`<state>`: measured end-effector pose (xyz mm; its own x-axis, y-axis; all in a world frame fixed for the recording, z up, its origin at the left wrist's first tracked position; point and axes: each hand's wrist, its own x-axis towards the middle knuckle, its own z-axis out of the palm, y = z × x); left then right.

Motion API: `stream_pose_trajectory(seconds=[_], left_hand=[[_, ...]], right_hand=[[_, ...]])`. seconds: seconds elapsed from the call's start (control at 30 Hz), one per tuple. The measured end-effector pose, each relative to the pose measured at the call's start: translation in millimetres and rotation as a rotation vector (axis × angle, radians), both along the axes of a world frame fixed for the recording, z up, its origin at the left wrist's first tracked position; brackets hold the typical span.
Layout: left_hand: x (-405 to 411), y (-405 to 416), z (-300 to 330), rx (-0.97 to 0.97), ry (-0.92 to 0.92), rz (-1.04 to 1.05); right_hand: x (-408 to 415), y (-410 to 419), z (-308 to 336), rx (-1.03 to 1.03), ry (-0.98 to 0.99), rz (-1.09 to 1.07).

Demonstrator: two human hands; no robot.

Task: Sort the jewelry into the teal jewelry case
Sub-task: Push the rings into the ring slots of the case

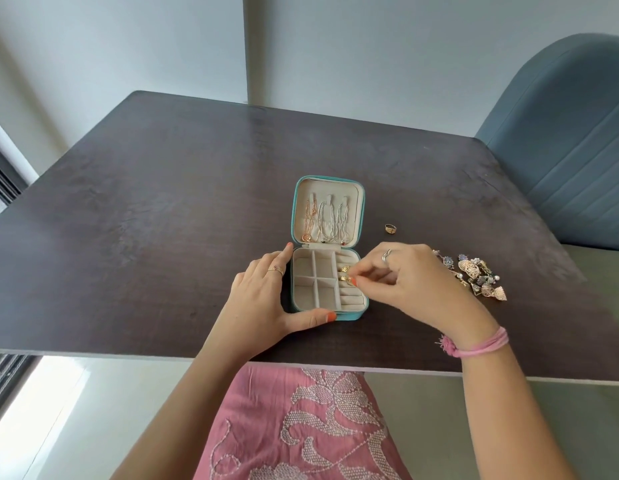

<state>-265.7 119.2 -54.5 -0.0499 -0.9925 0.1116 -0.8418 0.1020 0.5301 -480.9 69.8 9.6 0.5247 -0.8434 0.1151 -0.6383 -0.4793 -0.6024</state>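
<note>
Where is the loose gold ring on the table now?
In the head view, the loose ring lies alone on the table, right of the open case lid and beyond the right hand.

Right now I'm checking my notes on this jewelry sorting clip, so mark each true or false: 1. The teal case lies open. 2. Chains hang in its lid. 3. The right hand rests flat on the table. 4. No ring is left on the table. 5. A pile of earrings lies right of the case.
1. True: the teal case is open.
2. True: chains hang in the lid.
3. False: the right hand pinches a gold ring at the ring rolls.
4. False: a loose ring lies on the table.
5. True: the earring pile lies right of the case.
</note>
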Motion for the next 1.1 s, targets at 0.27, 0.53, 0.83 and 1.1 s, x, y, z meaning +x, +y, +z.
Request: stream_pose_trajectory(seconds=[0.27,0.53,0.83,1.1], left_hand=[[-0.4,0.0,0.4,-0.003,0.007,-0.003],[-0.8,-1.1,1.1,0.014,0.004,-0.003],[-0.7,-0.5,0.7,0.004,0.000,-0.002],[-0.5,0.4,3.6,0.022,0.015,-0.010]], right_hand=[[3.2,3.5,-7.8,-0.075,0.115,-0.014],[6.1,8.8,-11.6,-0.175,0.163,0.002],[4.6,13.1,-13.9,-0.195,0.257,-0.010],[-17.2,-8.4,9.6,-0.137,0.087,-0.161]])
